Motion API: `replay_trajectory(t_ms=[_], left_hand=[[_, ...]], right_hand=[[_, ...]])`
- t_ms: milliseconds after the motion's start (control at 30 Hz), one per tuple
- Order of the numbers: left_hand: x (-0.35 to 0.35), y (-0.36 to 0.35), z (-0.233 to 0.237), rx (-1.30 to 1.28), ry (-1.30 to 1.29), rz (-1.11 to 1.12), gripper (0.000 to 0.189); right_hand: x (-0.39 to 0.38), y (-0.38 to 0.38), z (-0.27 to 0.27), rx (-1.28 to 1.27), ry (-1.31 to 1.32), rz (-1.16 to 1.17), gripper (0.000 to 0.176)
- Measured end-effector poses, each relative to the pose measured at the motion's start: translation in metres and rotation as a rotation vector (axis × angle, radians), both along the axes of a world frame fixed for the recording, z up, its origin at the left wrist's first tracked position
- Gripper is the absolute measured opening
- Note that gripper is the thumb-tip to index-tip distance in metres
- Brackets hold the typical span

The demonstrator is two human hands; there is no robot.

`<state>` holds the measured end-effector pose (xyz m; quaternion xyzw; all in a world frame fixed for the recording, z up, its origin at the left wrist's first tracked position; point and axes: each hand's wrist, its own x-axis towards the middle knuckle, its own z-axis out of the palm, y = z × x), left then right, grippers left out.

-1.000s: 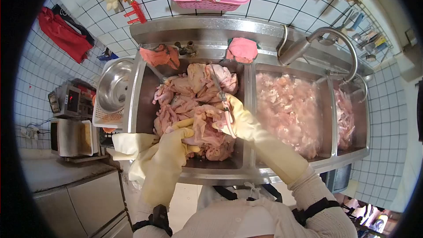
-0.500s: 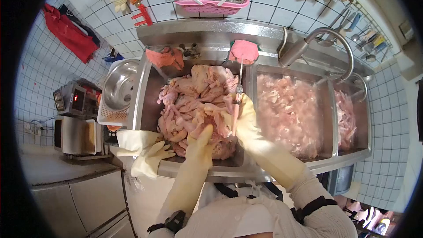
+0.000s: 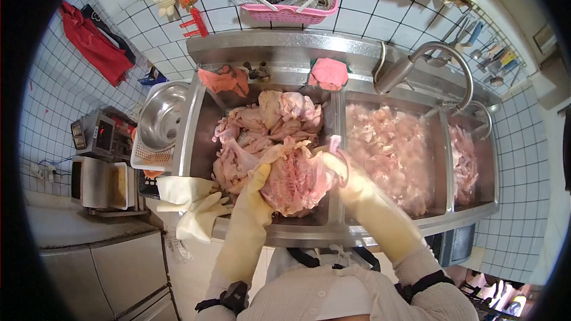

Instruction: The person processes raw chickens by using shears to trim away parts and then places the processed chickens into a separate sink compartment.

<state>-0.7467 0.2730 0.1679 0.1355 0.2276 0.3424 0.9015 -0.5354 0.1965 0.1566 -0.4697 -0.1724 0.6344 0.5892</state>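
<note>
Bright, even light fills the scene, seemingly from overhead, and throws only soft shadows inside the sink basins. Glare gleams on the steel faucet and the round metal bowl. The fisheye lens bends the wall tiles and leaves black corners around the frame. The right hand is smeared by motion blur; the centre is otherwise sharp.

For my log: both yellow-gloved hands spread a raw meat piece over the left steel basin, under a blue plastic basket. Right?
Not blue: head view shows a pink plastic basket. Left hand, right hand, raw meat piece and steel basin fit.
</note>
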Motion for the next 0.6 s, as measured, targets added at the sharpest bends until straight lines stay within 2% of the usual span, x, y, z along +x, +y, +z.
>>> replay_trajectory(t_ms=[33, 100, 133, 167, 200, 233, 300, 333, 367, 433, 500, 567, 600], left_hand=[[-0.006, 0.002, 0.007, 0.05, 0.126, -0.028, 0.044], [-0.013, 0.006, 0.022, 0.149, 0.199, -0.034, 0.042], [-0.016, 0.006, 0.028, 0.246, 0.272, -0.051, 0.041], [-0.018, 0.005, 0.034, 0.246, 0.273, -0.052, 0.041], [-0.02, 0.003, 0.039, 0.297, 0.382, -0.044, 0.04], [-0.021, 0.002, 0.042, 0.347, 0.489, -0.037, 0.04], [-0.023, 0.004, 0.042, 0.305, 0.445, -0.071, 0.041], [-0.024, 0.004, 0.043, 0.26, 0.407, -0.1, 0.043], [-0.024, 0.004, 0.046, 0.261, 0.407, -0.102, 0.043], [-0.025, 0.004, 0.056, 0.32, 0.274, -0.162, 0.045], [-0.031, 0.01, 0.047, 0.371, 0.256, -0.2, 0.047], [-0.035, 0.011, 0.041, 0.423, 0.233, -0.238, 0.048], [-0.036, 0.011, 0.043, 0.442, 0.191, -0.247, 0.05]], right_hand=[[0.011, -0.004, 0.014, -0.088, -0.455, 0.049, 0.035], [0.041, -0.016, -0.021, 0.088, -0.775, -0.049, 0.027], [0.035, -0.015, 0.006, 0.089, -0.774, -0.046, 0.027], [0.026, -0.014, 0.061, -0.122, -0.435, -0.075, 0.023], [0.019, -0.011, 0.098, -0.324, -0.092, -0.106, 0.02], [0.015, -0.007, 0.109, -0.324, -0.092, -0.114, 0.02], [0.011, 0.0, 0.122, -0.523, -0.467, 0.021, 0.016], [0.042, -0.012, 0.059, 0.087, -1.238, 0.281, 0.014], [0.041, -0.011, 0.07, 0.086, -1.238, 0.279, 0.014], [0.04, -0.003, 0.099, 0.418, -1.991, 0.584, 0.015], [0.043, -0.003, 0.09, 0.453, -1.92, 0.597, 0.02], [0.043, -0.004, 0.09, 0.4, -1.487, 0.759, 0.026], [0.039, -0.007, 0.09, 0.357, -1.461, 0.786, 0.03]])
